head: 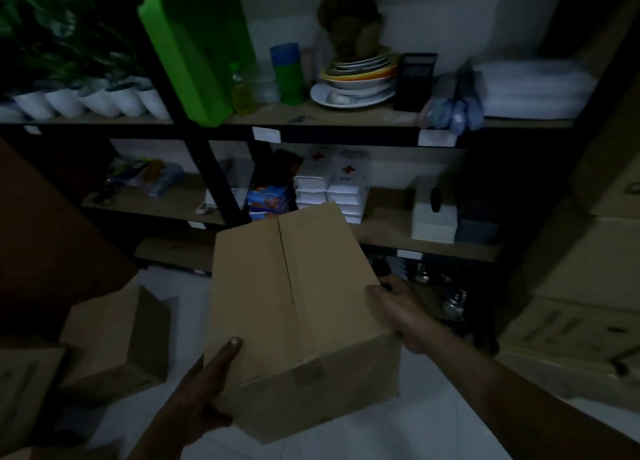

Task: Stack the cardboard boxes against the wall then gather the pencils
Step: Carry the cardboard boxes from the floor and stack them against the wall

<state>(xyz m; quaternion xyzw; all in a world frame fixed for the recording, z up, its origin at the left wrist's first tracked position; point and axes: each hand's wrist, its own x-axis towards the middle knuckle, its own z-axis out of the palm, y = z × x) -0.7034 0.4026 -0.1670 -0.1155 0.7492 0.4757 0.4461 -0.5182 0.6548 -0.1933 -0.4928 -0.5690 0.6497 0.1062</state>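
Note:
A closed brown cardboard box (298, 307) is held up in front of me above the white floor, its top seam running away from me. My left hand (204, 387) grips its near left corner, thumb lying on the top face. My right hand (401, 310) grips its right side, fingers curled over the top edge. Another cardboard box (117, 338) lies on the floor at the left. Several cardboard boxes (585, 276) stand stacked at the right edge. No pencils can be made out in this dim view.
A black metal shelf rack (201, 169) with wooden boards stands straight ahead, holding a green tray (197, 47), stacked plates (356, 75), white pots with plants (97, 99) and first-aid boxes (332, 186). A dark brown panel (45, 238) rises at the left.

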